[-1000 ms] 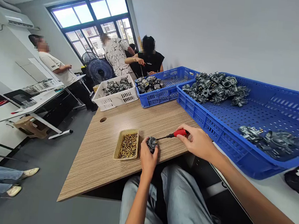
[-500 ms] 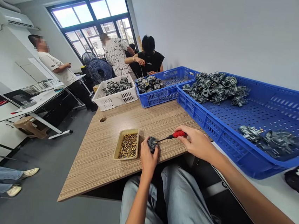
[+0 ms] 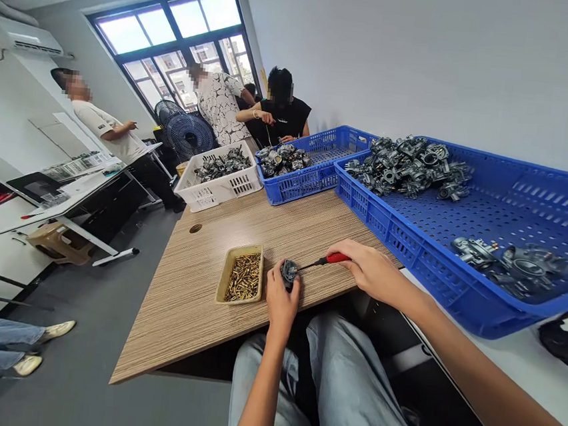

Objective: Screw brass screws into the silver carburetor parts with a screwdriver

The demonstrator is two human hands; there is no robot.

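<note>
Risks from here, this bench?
Slip: the right hand has the screwdriver tip at the part, with left hand fingers around it; a skid could jab them.
Twist: only the left hand appears to steady the part, so it might turn under torque.
Spill: the tray of brass pieces sits right beside the left hand; a bump could tip some out.

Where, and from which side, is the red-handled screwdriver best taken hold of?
The red-handled screwdriver is probably best held by its red handle, coming from the right, as the right hand holds it. The handle is thicker than the slim dark shaft, which points left toward the carburetor in the left hand; this side leaves the shaft free.
</note>
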